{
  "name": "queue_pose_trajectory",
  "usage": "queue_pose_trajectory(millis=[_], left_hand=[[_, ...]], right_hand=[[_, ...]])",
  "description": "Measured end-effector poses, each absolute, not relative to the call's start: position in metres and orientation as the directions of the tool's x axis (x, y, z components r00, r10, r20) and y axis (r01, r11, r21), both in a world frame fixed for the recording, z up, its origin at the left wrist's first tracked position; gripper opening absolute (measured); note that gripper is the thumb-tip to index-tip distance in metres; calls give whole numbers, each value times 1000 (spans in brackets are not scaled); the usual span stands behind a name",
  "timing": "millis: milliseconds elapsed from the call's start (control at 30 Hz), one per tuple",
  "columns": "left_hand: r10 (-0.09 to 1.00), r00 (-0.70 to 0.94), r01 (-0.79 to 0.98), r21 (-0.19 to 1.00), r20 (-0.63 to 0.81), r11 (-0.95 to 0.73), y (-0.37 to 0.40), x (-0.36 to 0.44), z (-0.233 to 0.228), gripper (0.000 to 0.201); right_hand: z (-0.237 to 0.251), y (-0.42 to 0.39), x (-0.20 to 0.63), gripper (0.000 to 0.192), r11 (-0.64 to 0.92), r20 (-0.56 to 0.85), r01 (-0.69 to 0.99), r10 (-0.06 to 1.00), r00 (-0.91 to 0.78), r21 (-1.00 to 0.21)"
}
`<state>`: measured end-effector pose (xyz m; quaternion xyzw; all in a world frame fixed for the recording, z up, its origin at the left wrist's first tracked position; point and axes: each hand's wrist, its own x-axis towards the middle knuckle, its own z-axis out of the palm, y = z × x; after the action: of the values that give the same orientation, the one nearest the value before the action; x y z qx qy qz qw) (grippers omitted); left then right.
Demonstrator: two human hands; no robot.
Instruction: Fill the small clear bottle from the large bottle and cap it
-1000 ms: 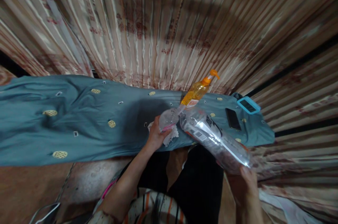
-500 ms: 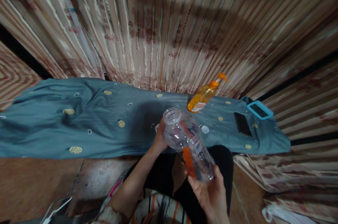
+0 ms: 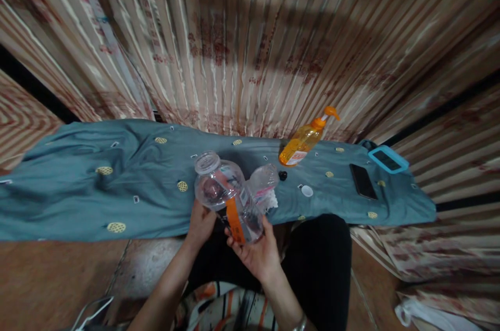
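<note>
A large clear plastic bottle [image 3: 219,190] with an orange label is held over the near edge of the teal cloth [image 3: 97,190], its open mouth pointing up and to the left. My left hand [image 3: 201,223] grips its left side from below. My right hand [image 3: 253,254] wraps around its base. Just right of it a small clear bottle [image 3: 264,179] with a pink label lies on a white tissue [image 3: 272,200] on the cloth. A white cap [image 3: 307,191] and a small black cap [image 3: 283,175] lie close by.
An orange pump bottle [image 3: 307,138] stands at the back of the cloth. A black phone [image 3: 363,181] and a blue-framed device [image 3: 388,159] lie at the right end. A striped curtain [image 3: 250,45] hangs behind. My dark-clothed legs [image 3: 312,268] are below.
My left hand let go of the small bottle and took the large one. The large bottle swung from the right to the centre, mouth now up-left. The right hand moved inward with it.
</note>
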<state>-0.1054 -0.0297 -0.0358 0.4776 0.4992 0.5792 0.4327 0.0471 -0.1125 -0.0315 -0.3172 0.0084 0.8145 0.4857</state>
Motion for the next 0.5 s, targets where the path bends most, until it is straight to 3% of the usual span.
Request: queue_pose_trajectory(millis=[100,200,267,433,500], left_hand=[[962,-268,-129,987,54,-92,-36,-117,-36,58],[955,-263,-189,963,138,-191,-39,-123,-34,61],[952,-255,-161,963,170,-215,-38,-125,-34,66],[945,-327,-2,1000,20,-22,-26,-125,-29,62],[923,-381,50,998,58,-42,-17,-126,-29,66]], right_hand=[[-36,-94,31,59,-584,-503,-767,763,-406,-267],[-39,-74,15,48,-592,-480,-765,763,-433,-252],[-42,-62,4,43,-573,-464,-779,779,-421,-256],[-50,-34,-13,40,-579,-449,-751,789,-418,-317],[-54,-24,-17,40,-601,-446,-714,783,-434,-360]])
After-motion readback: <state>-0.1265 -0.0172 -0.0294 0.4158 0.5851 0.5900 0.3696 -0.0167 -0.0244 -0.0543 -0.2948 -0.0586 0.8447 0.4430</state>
